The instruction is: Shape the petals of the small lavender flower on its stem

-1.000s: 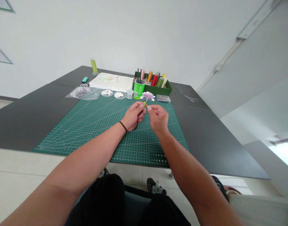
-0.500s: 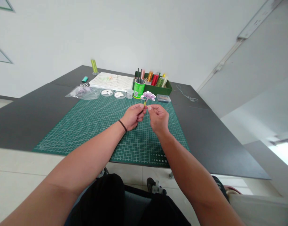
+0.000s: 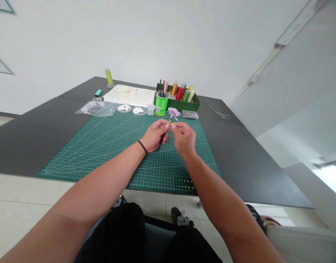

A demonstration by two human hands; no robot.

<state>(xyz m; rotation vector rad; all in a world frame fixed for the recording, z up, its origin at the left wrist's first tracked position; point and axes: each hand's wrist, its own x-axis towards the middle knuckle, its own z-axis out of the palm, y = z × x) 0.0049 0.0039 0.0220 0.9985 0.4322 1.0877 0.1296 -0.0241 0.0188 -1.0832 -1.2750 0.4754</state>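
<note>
The left hand grasps the green stem of a pale purple flower between thumb and fingers, a dark band around its wrist. The right hand has its fingers curled and its thumb and forefinger drawn together right beside the stem; I cannot tell whether they grip something thin. The flower sits just above both sets of fingertips, tilted a little to the right, over the far part of a green cutting mat on a dark counter.

Behind the flower, a bright green can with dark sticks stands in front of a dark green box of coloured rolls, and a flat case lies to the right. Left of the can come a small tub, two round dishes with white pieces, and a clear plastic bag. A white board lies beyond them, near some scissors
</note>
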